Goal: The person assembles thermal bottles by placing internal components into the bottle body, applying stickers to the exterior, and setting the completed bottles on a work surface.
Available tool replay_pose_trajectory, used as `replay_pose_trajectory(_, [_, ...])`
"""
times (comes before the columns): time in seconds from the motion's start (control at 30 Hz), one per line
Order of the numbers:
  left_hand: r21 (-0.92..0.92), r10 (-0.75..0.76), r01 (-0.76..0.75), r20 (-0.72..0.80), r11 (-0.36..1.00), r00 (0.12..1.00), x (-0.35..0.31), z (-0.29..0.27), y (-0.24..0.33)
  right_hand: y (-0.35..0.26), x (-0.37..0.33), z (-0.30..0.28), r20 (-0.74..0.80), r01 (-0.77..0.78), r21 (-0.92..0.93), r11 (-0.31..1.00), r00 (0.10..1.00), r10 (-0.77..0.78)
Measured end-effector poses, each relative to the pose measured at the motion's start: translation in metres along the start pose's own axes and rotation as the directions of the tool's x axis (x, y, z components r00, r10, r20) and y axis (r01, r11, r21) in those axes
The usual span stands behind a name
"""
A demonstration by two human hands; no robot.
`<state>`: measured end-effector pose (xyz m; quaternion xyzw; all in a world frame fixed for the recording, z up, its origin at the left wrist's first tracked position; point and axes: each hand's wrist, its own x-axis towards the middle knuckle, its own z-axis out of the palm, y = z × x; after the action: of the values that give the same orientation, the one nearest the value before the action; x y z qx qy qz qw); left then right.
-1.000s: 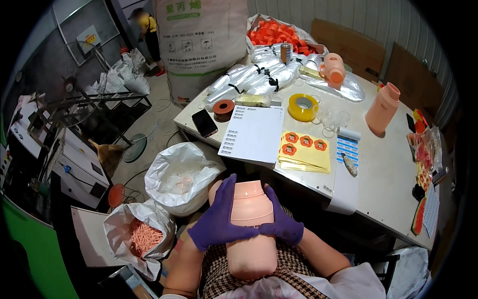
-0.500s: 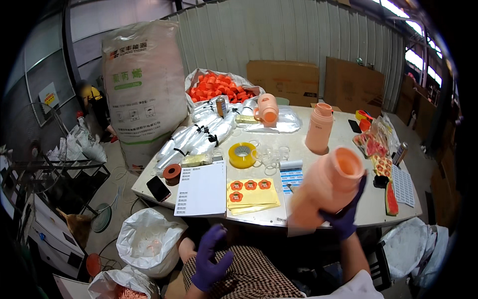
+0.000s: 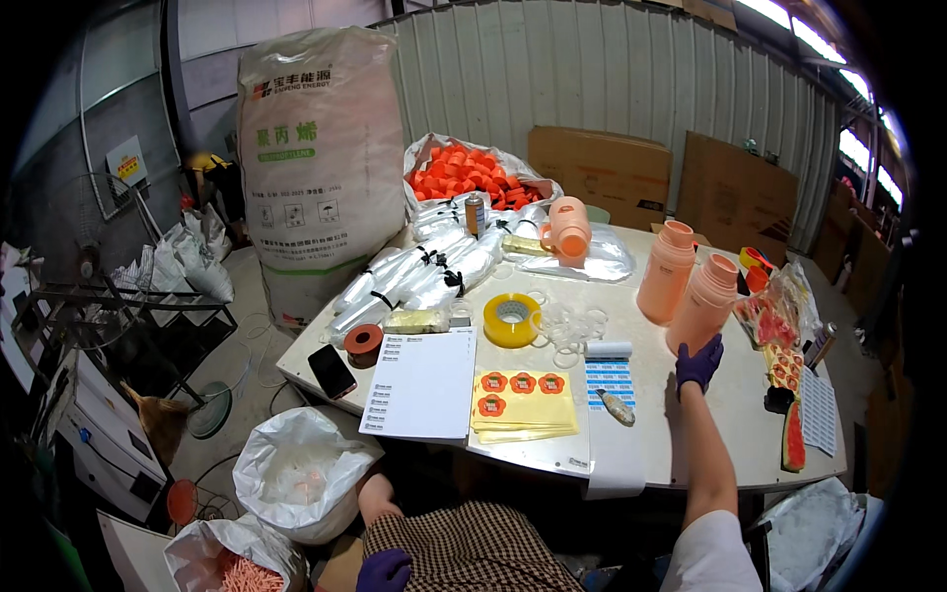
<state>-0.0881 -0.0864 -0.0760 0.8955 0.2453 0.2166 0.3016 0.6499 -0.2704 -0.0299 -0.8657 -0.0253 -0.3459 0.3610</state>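
Observation:
My right hand [image 3: 699, 363], in a purple glove, is wrapped round the lower part of a peach-coloured bottle [image 3: 706, 296]. That bottle stands upright on the table, its open mouth up. Close behind it to the left is a second upright peach bottle [image 3: 668, 271]. A third peach bottle [image 3: 567, 229], with a handle, lies on clear plastic film farther back, its mouth toward me. Low at the picture's edge, my left hand [image 3: 385, 571], also purple-gloved, is by my checked clothing; its fingers are mostly hidden.
Sticker sheets [image 3: 523, 405], a white label sheet [image 3: 419, 380], blue-and-white labels [image 3: 609, 380], yellow tape [image 3: 511, 321], clear rings [image 3: 570, 328] and a phone [image 3: 331, 371] lie on the table [image 3: 533, 456]. Behind stands a sack of orange parts [image 3: 473, 176]. Open bags [image 3: 296, 474] stand at lower left.
My right hand has carried the tilted bottle forward and right and stood it beside the other upright one. My left hand has dropped down toward the lower edge. The view has shifted slightly.

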Motion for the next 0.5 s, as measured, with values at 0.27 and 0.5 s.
replay_pose_trajectory(0.27, [-0.09, -0.29, 0.29, 0.009, 0.953, 0.957, 0.009, 0.017, -0.002, -0.131, -0.072, -0.008, 0.504, 0.763, 0.141, 0.631, 0.493, -0.709])
replay_pose_trajectory(0.5, [-0.244, -0.35, 0.32, -0.093, 0.916, 0.932, -0.006, 0.023, -0.022, -0.102, -0.053, 0.026, 0.488, 0.815, 0.148, 0.561, 0.433, -0.758])
